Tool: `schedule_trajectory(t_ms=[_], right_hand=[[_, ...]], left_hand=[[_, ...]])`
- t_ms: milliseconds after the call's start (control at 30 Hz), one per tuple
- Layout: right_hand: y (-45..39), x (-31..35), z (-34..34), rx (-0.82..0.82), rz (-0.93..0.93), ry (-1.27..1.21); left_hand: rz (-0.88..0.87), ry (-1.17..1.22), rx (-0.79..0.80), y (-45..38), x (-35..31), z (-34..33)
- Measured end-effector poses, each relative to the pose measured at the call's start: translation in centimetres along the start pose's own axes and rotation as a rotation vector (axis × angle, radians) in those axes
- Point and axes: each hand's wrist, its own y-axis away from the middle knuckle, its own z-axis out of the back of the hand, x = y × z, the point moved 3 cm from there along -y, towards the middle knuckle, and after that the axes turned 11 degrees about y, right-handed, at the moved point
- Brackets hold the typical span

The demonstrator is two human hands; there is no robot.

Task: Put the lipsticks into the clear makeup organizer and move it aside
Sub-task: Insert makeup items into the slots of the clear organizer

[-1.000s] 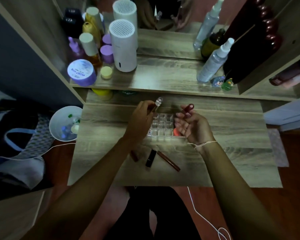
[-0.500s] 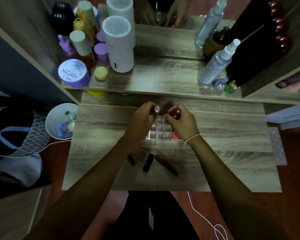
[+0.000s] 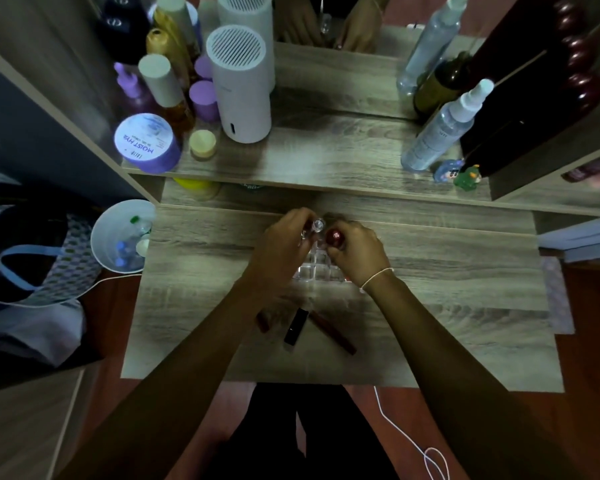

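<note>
The clear makeup organizer sits on the wooden desk, mostly covered by both hands. My left hand grips a clear-capped lipstick upright over the organizer's far cells. Beside it, my right hand holds a dark red lipstick upright above the same row. Nearer to me on the desk lie a black lipstick, a long reddish-brown lip pencil and a short dark red lipstick, partly hidden by my left forearm.
The shelf behind carries a white cylinder, a purple jar, several bottles at the left and spray bottles at the right. A white bin stands left of the desk. A white cable hangs off the front edge.
My right hand turned over and came left with the red lipstick, from open-palmed beside the organizer to upright over its far row. My left hand stayed over the organizer with its lipstick.
</note>
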Motion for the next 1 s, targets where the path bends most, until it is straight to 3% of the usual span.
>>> schedule_trajectory(t_ms=[467,1000], right_hand=[[0.1,0.0,-0.2,-0.013,0.028,0.017],[1.8,-0.6,0.7,-0.083,0.019,-0.021]], left_hand=[[0.010,0.024,0.025,0.6,0.4,0.1],[0.097,-0.248,0.105,0.6,1.2,-0.9]])
